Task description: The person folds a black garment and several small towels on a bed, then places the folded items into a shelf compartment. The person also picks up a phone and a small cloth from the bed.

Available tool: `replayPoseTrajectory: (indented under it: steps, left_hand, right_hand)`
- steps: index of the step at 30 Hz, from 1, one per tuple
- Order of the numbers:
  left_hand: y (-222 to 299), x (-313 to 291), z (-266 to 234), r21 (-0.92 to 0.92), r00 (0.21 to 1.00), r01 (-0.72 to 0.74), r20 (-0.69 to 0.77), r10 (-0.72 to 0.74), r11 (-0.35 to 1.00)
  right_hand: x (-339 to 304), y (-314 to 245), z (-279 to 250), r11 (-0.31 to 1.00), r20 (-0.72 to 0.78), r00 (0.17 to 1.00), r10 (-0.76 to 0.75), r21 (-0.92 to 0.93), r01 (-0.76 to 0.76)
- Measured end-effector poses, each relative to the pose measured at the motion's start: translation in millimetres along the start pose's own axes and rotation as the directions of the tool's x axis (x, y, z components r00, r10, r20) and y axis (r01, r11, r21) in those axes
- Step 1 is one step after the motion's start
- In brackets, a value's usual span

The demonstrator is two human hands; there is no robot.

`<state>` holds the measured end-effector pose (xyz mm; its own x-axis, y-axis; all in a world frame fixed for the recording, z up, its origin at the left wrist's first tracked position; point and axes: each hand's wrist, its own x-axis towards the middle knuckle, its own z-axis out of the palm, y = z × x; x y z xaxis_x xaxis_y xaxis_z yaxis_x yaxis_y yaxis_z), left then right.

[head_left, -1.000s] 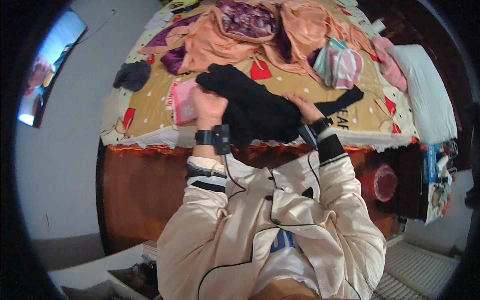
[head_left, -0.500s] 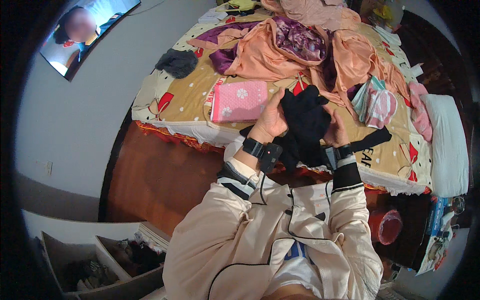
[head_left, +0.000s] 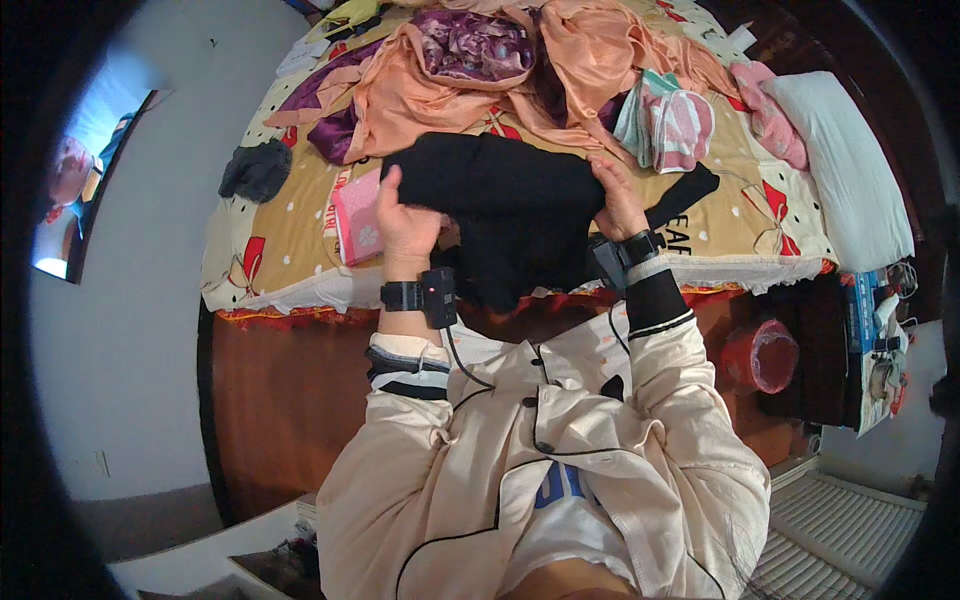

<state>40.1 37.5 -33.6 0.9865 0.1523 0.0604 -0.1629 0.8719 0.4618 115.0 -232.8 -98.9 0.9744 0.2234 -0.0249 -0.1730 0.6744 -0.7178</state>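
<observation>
A black garment (head_left: pixel 495 190) is stretched wide between my hands over the near edge of the bed. My left hand (head_left: pixel 408 222) grips its left end, and my right hand (head_left: pixel 620 200) holds the right end. The middle of the cloth hangs down toward my lap; what kind of garment it is I cannot make out. Partly covered by it, a pink flat item with white flowers (head_left: pixel 358 220) lies beside my left hand. Just beyond my right hand, a narrow black strip of cloth (head_left: pixel 688 194) rests on the sheet; whether it belongs to the garment is hidden.
The patterned bed (head_left: pixel 300 255) carries a rumpled peach and purple quilt (head_left: pixel 400 85), a dark grey cloth (head_left: pixel 257 170) and striped towels (head_left: pixel 680 130). A white pillow (head_left: pixel 845 170) lies at the right. Below stands a red bin (head_left: pixel 760 357); open compartments (head_left: pixel 270 570) are at lower left.
The black garment was bunched between my hands; now they are farther apart and it is spread wide. My view has shifted, so the bed appears higher and farther left.
</observation>
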Motion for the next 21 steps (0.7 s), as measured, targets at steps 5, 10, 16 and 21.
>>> replayPoseTrajectory:
  steps: [5, 10, 16, 21]
  left_hand:
    - [28, 8, -17, -0.165, 0.991, -0.137, -0.037, 0.132, 0.977]
    - [36, 11, -30, -0.206, 0.991, -0.131, -0.064, 0.121, 0.970]
    - [-4, 8, -6, -0.159, 0.998, -0.016, 0.056, 0.025, 0.987]
    - [-6, 1, 16, -0.184, 0.982, 0.082, 0.184, -0.048, 0.980]
  right_hand:
    - [18, -15, -41, 0.993, -0.156, 0.981, -0.115, -0.043, 0.110]
    - [12, -43, -71, 0.927, -0.273, 0.959, -0.069, -0.372, -0.039]
    - [4, -10, -43, 0.931, -0.069, 0.995, 0.067, -0.356, -0.087]
    - [-14, 18, -4, 0.772, 0.014, 0.886, 0.463, -0.498, -0.395]
